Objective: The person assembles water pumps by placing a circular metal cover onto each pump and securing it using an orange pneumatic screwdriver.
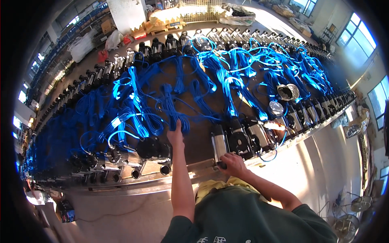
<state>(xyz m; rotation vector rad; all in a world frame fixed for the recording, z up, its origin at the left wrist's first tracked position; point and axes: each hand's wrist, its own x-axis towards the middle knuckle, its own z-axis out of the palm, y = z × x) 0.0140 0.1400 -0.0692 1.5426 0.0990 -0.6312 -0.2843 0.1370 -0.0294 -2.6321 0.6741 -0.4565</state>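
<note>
My left hand point(176, 135) is closed at the near end of a coiled bundle of blue cable point(169, 103), which stretches away across the dark tabletop. Its fingertips are partly hidden by the loops. To the right, my right hand point(234, 164) is closed over the black end of a silver metal cylinder point(220, 142) lying at the table's near edge. That cylinder looks like a pump or motor body. Beside it sits a similar silver cylinder with a round black part point(238, 141). Left of my left forearm is a dark round fitting point(152, 148).
Many more blue cable bundles point(135, 101) cover the long table, joined by loose loops. Rows of metal cylinders point(227, 37) line the far edge. Two round metal cups point(285, 92) and a smaller round silver part point(276, 108) lie at right. A fan point(346, 227) stands lower right.
</note>
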